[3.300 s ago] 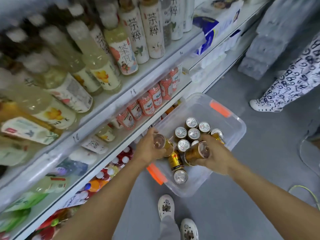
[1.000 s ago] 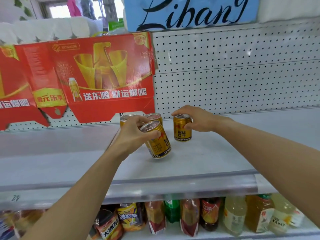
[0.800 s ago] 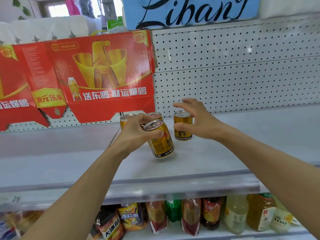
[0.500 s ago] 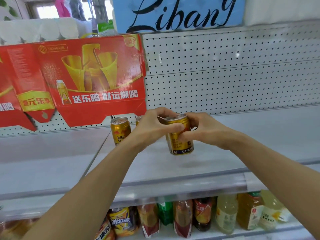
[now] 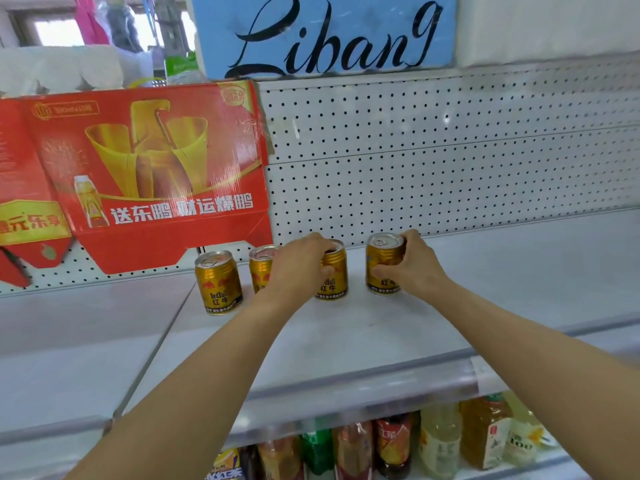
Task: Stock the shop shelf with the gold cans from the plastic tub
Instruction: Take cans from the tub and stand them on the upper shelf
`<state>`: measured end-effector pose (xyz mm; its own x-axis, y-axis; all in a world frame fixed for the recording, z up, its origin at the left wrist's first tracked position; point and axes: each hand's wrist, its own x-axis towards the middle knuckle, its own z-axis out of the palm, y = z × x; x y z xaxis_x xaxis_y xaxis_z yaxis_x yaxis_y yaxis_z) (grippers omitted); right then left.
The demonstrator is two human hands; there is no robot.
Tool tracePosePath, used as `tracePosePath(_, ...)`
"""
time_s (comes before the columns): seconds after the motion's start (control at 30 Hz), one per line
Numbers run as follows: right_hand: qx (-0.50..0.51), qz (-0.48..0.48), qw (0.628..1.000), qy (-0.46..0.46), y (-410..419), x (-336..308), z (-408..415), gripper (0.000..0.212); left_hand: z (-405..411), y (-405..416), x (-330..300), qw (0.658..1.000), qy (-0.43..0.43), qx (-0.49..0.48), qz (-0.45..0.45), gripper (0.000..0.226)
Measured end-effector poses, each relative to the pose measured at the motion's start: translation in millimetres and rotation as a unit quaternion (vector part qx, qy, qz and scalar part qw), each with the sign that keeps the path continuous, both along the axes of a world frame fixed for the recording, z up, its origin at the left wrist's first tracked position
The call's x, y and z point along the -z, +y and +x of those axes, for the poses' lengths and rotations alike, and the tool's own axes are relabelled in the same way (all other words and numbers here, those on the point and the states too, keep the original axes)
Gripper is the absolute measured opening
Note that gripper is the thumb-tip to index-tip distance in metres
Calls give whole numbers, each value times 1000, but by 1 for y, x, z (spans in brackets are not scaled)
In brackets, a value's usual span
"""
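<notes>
Shelf point(image 5: 346, 334): both hands' fingers point(image 5: 388, 271) round cans point(image 5: 334, 275)

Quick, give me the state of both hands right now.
Left hand: grips the third gold can from above, standing on the shelf.
Right hand: grips the rightmost gold can.

Glossy metal gold cans point(image 5: 217, 282) on matt grey shelf point(image 5: 346, 334)

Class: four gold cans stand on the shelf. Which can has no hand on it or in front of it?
The leftmost can, below the red carton. The left hand covers the next two; the right hand grips the fourth.
</notes>
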<state>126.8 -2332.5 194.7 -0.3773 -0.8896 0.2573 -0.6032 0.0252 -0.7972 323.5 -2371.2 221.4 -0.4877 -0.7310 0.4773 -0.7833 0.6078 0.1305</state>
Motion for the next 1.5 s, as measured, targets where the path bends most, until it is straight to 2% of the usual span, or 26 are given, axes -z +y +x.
tracePosePath(0.27,-1,23,999,36,-10,8,-3,72,-4,-4,12,1000,4,-9,-5,38)
tracePosePath(0.37,-17,27,992,122,11,6,-9,85,-13,5,13,999,-17,-25,-27,52)
tracePosePath(0.47,1,-14,962,273,55,4,-23,78,-34,40,22,997,-12,-10,-72,72)
tracePosePath(0.53,11,-81,939,333,94,7,-38,67,-53,75,33,992,3,25,-128,72)
tracePosePath(0.6,32,-137,928,346,137,14,-59,62,-78,114,46,985,27,57,-159,68)
tracePosePath(0.67,48,-153,926,341,179,25,-88,58,-107,153,58,983,54,85,-155,65)
tracePosePath(0.87,70,-148,926,340,300,76,-186,46,-215,261,107,982,84,150,-77,60)
tracePosePath(0.97,69,-87,946,305,361,116,-254,43,-285,319,151,980,65,188,1,60)
tracePosePath(1.07,63,-32,959,275,390,153,-287,41,-313,343,194,975,53,198,87,60)
tracePosePath(1.2,56,133,971,189,440,229,-339,42,-355,383,260,945,12,196,260,59)
tracePosePath(1.33,52,303,945,107,470,318,-373,49,-383,387,334,909,-50,169,378,63)
tracePosePath(1.4,51,386,915,103,482,361,-387,52,-396,381,376,887,-105,151,423,66)
tracePosePath(1.5,57,449,880,141,494,408,-404,51,-415,371,439,859,-181,127,462,67)
